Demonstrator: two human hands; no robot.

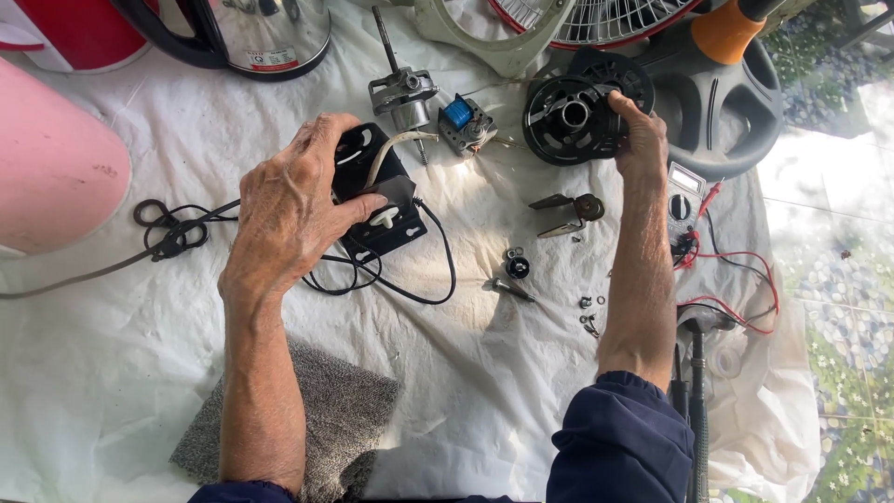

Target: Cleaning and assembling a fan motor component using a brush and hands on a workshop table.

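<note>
My left hand point(293, 210) grips a black switch box point(380, 224) with a white knob and a black cord running out of it, held just above the white cloth point(484, 382). My right hand point(638, 140) reaches far forward and holds the edge of a round black motor housing point(568, 121) with a metal hub in its middle. Between the hands lie a motor shaft with a metal bracket point(402, 93) and a small motor coil with a blue part point(463, 121).
Loose screws, washers and a black cap point(518, 268) lie on the cloth with a metal clip point(570, 210). A multimeter with red and black leads point(684, 200) is at right, a fan base point(722, 102) and a fan guard point(596, 19) behind, a grey cloth point(340, 419) near me.
</note>
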